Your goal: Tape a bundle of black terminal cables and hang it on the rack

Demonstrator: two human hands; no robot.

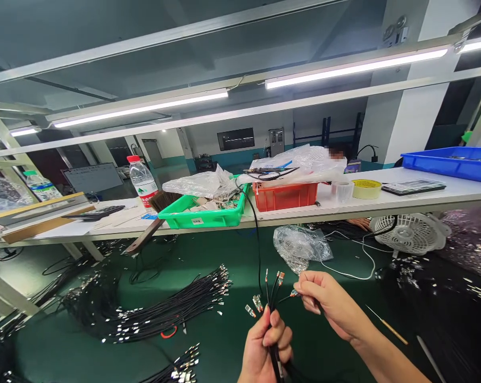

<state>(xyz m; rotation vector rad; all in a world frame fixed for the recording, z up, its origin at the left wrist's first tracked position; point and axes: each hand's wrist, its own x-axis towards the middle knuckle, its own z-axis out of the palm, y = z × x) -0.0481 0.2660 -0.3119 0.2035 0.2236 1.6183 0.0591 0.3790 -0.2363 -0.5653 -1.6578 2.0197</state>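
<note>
My left hand (pixel 267 340) is wrapped round a small bunch of black cables (pixel 273 311) at the lower middle of the view. Their metal-tipped connector ends (pixel 258 303) fan out above my fist. Just right of it, my right hand (pixel 318 292) pinches one cable's connector end (pixel 293 293) between thumb and fingers, drawn aside from the others. To the left, a large bundle of black cables (pixel 176 303) lies on the green work mat (pixel 240 266), and another bundle (pixel 176 367) lies nearer. A clear plastic bag (pixel 300 246) rests behind my right hand.
On the shelf (pixel 208 226) stand a green tray (pixel 202 215), a red bin (pixel 286 197), a bottle (pixel 142 183) and a blue tray (pixel 452 164). A brush (pixel 147 231) overhangs its edge. A white fan (pixel 408 234), a thin pick (pixel 392 329) and another person's hand (pixel 360 223) are at right.
</note>
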